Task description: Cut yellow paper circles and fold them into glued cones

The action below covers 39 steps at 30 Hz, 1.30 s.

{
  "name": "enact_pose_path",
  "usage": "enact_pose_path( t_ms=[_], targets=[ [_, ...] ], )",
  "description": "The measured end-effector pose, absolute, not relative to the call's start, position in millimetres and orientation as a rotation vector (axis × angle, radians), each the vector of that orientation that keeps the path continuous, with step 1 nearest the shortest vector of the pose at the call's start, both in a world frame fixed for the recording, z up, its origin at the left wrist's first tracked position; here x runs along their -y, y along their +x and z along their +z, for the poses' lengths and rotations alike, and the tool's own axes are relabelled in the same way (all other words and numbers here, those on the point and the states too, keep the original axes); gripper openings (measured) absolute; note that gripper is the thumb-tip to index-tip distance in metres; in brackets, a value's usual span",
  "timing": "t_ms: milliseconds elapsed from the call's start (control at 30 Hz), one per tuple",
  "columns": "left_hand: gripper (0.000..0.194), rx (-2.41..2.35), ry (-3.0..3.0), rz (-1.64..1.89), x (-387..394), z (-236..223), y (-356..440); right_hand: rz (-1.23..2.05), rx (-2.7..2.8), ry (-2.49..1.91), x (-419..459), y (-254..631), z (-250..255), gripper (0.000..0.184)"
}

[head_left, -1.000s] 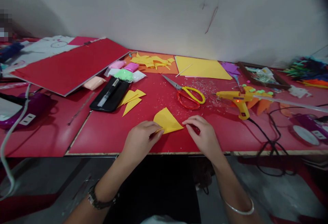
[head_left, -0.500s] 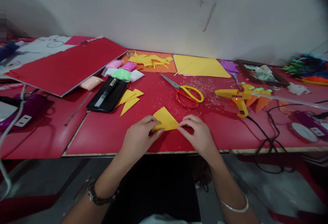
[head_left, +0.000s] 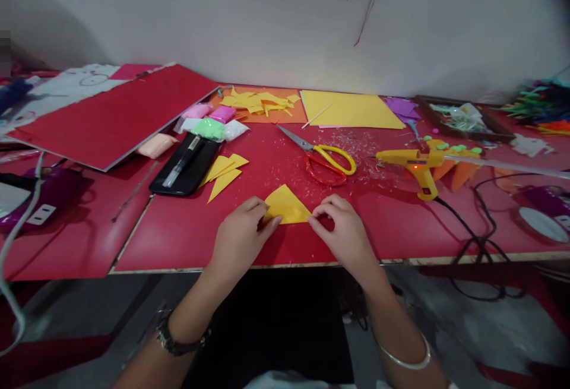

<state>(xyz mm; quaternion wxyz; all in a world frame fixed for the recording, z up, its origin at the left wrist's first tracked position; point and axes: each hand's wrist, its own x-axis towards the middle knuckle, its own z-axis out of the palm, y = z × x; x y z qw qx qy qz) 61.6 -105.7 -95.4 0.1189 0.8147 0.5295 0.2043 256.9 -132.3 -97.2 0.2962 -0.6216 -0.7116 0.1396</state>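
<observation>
Between my two hands, near the table's front edge, is a pointed piece of yellow paper. My left hand pinches its left corner, thumb in front and fingers behind. The right corner is held between the thumb and fingertips of my right hand. One tip of the paper points away from me. Several cut yellow paper pieces lie beyond my left hand. Beyond the paper rests a pair of scissors with one yellow and one red handle, its blades pointing to the far left.
A yellow glue gun with a lit red light and black cord lies to the right. On the left are a black phone, bags of coloured clay and a red board. Yellow sheets and scraps lie behind.
The paper's near edge has shifted slightly away from me, and it now looks more like a triangle. Both hands keep their hold on its corners. The camera view has moved slightly.
</observation>
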Motion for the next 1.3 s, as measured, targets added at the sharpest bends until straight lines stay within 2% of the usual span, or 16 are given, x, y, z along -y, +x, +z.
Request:
enact_pose_path(
  t_ms=[267, 600, 800, 933, 1300],
  targets=[
    [0.033, -1.481, 2.296, 0.737, 106, -96, 58, 0.393, 1.866, -1.652, 132, 258, -97, 0.007],
    [0.029, -1.502, 2.288, 0.675, 111, -97, 56, 0.362, 1.855, -1.731, 132, 267, -97, 0.005],
    [0.027, -1.458, 2.341, 0.662, 111, -96, 56, 0.409, 1.815, -1.647, 135, 266, -97, 0.013],
    [0.026, -1.463, 2.363, 0.686, 111, -97, 57, 0.493, 1.846, -1.534, 136, 263, -93, 0.009],
    [0.023, -1.460, 2.291, 0.723, 114, -93, 60, 0.369, 1.961, -1.740, 130, 256, -94, 0.011]
  ],
)
